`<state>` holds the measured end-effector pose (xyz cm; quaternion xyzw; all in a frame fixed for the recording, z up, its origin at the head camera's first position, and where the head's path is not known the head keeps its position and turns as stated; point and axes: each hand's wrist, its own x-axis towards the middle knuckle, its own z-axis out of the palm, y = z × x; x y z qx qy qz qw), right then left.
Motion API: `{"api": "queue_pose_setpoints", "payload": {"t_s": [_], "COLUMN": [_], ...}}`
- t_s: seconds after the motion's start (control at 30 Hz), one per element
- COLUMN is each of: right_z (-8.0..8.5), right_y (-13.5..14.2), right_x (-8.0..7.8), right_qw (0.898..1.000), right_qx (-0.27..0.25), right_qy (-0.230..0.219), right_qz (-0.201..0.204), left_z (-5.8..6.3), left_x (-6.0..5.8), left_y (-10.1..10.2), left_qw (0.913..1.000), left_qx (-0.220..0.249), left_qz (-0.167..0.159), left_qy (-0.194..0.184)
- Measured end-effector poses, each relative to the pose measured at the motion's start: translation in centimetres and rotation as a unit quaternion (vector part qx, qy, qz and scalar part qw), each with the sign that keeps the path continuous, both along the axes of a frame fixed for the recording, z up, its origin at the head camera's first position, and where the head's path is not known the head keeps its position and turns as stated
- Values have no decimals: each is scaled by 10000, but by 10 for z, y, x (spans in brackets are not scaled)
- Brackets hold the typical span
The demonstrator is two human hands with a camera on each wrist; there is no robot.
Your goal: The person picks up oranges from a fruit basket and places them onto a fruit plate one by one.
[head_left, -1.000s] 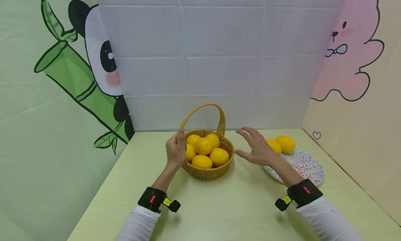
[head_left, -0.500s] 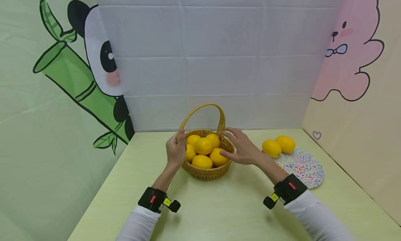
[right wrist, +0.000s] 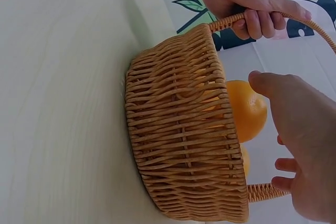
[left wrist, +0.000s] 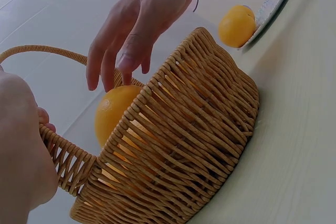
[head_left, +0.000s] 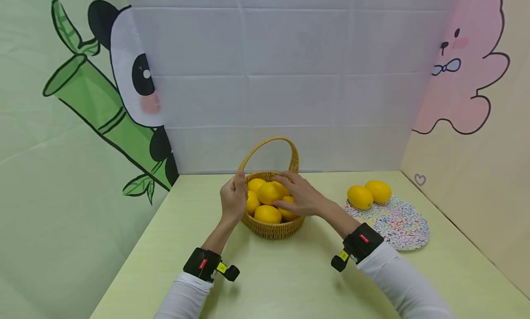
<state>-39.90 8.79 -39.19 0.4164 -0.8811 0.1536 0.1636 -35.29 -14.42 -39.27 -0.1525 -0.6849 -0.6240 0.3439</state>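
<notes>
A woven wicker basket (head_left: 272, 230) stands on the table, filled with several yellow lemons (head_left: 267, 214). My left hand (head_left: 233, 198) grips the left base of its tall arched handle (head_left: 268, 142), fingers wrapped round it. Over the basket's right side is my right hand (head_left: 301, 195), thumb and fingers spread apart above the topmost lemon (head_left: 268, 193). In the left wrist view, those fingertips hang right at the top of a lemon (left wrist: 118, 109) that rises above the rim. From the right wrist, the thumb tip overlaps the edge of that lemon (right wrist: 245, 111). The right hand hides part of the fruit on that side.
To the right lies a round speckled plate (head_left: 403, 227), with two more lemons (head_left: 360, 197) at its far left edge. A pale wall (head_left: 290, 93) closes off the back of the table (head_left: 273, 282), and printed side walls flank it.
My right hand has moved left, from beside the plate to over the lemons in the basket, uncovering the plate's lemons. My left hand has kept its grip on the handle.
</notes>
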Motion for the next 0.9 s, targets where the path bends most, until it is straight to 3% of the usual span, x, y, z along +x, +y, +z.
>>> {"api": "queue_pose_setpoints", "payload": {"t_s": [0.3,0.5,0.9], "right_z": [5,3,2], "right_y": [-22,-34,-46], "right_x": [-1,-5,-9], "right_qw": [9984,9962,9938], "right_qx": [382,742,820], "right_qy": [-391,-335,-656], "right_qz": [-130,-315,-358], "left_z": [1,2,2], "left_x": [0,1,2], "left_y": [-2,-1,-1], "left_qw": [9999,9998,9998], "left_qx": [42,30,44], "left_qz": [-81,-80,-7], "left_qy": [-121,-189,-211]}}
